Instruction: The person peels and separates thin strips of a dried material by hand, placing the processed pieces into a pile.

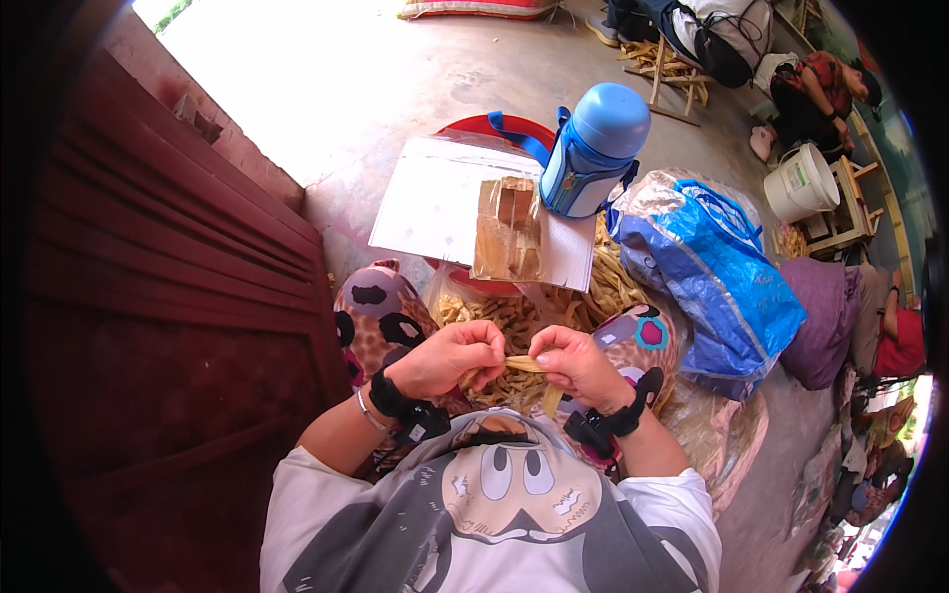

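Note:
In front of my chest, my left hand [470, 356] and my right hand [578, 368] face each other, a short gap apart. Both are closed in a pinch on a twisted pale yellow husk strip [524, 364], which looks like dried corn husk. A loose end of it hangs below my right fingers. Beneath my hands, between my knees, lies a heap of similar dried husks [481, 311]. Beyond the heap, white sheets [420, 203] rest over a red basin [479, 125]. On them lies a clear-wrapped packet of brown pieces [507, 232], next to an upright blue bottle [596, 148] in a strapped sleeve.
A blue woven bag [717, 287] stands to my right, with a purple sack [820, 316] beyond it. On the left is a dark red door [188, 296]. Several people sit along the right side, near a white bucket [806, 185] and a wooden stool [675, 84].

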The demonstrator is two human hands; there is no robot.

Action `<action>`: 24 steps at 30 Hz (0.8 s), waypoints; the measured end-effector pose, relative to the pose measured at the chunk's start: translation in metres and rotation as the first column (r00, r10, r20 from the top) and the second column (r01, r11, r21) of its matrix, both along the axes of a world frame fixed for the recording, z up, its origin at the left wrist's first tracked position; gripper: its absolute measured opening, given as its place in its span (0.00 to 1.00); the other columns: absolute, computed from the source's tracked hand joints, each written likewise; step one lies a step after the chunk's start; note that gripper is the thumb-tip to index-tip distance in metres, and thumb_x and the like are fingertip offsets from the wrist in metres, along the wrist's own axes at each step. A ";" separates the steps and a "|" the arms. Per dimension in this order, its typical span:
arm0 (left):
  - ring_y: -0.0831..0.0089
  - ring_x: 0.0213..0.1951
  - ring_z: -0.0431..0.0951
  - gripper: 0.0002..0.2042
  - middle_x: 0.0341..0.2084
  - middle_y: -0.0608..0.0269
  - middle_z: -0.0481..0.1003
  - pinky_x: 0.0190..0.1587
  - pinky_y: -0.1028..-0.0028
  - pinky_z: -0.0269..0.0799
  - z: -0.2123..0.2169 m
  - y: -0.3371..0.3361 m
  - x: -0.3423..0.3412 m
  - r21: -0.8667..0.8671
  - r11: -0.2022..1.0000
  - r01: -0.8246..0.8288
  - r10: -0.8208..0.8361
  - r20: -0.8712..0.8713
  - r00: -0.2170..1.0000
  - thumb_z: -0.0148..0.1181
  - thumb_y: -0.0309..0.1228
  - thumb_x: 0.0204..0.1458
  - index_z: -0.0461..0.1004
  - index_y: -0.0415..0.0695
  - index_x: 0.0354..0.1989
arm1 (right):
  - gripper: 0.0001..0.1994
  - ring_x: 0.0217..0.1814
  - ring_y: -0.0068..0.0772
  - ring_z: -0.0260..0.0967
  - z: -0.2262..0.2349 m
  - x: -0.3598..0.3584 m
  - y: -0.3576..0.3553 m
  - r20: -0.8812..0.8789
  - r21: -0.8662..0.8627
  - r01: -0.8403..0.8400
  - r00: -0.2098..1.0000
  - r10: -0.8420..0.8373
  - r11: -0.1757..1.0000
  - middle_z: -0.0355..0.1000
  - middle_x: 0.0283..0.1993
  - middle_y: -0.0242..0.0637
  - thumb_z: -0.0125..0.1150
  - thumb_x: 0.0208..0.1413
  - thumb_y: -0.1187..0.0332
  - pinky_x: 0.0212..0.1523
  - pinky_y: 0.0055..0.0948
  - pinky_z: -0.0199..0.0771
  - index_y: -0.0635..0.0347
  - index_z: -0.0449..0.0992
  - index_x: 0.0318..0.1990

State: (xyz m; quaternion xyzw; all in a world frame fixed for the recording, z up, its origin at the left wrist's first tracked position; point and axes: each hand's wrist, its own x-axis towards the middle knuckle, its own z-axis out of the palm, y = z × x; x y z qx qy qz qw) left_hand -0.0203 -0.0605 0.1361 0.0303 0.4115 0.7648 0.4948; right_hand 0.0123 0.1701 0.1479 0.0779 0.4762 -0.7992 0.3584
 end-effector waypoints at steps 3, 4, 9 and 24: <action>0.80 0.22 0.68 0.02 0.21 0.65 0.71 0.25 0.82 0.61 0.009 0.000 -0.004 0.015 1.000 -0.012 0.012 -0.012 1.000 0.51 0.25 0.56 0.67 0.43 0.31 | 0.11 0.20 0.14 0.61 -0.005 0.001 0.009 0.105 -0.130 0.012 0.994 0.002 0.991 0.67 0.25 0.28 0.54 0.54 0.73 0.15 0.11 0.56 0.64 0.71 0.45; 0.80 0.23 0.69 0.02 0.23 0.65 0.71 0.26 0.82 0.62 0.010 0.000 -0.004 -0.008 1.000 -0.009 0.008 -0.045 0.999 0.50 0.25 0.56 0.67 0.43 0.32 | 0.12 0.22 0.16 0.64 0.002 0.000 0.010 0.126 -0.188 0.019 0.992 0.005 0.982 0.69 0.27 0.30 0.53 0.55 0.74 0.16 0.10 0.59 0.65 0.70 0.46; 0.78 0.26 0.72 0.04 0.30 0.63 0.72 0.28 0.81 0.67 0.003 0.003 -0.001 -0.152 0.977 -0.151 0.063 -0.470 0.880 0.50 0.26 0.57 0.69 0.40 0.38 | 0.13 0.30 0.22 0.73 0.024 -0.004 0.013 -0.004 -0.127 0.000 1.000 -0.001 0.992 0.74 0.33 0.38 0.51 0.56 0.73 0.23 0.12 0.70 0.66 0.72 0.47; 0.57 0.55 0.65 0.14 0.50 0.56 0.67 0.56 0.62 0.62 0.044 0.001 -0.012 -0.177 0.671 -0.720 -0.504 -0.822 -0.267 0.57 0.25 0.42 0.71 0.42 0.41 | 0.08 0.23 0.16 0.63 0.019 -0.010 0.009 -0.116 0.059 -0.183 0.975 0.189 0.981 0.69 0.25 0.29 0.55 0.56 0.68 0.25 0.15 0.64 0.63 0.71 0.39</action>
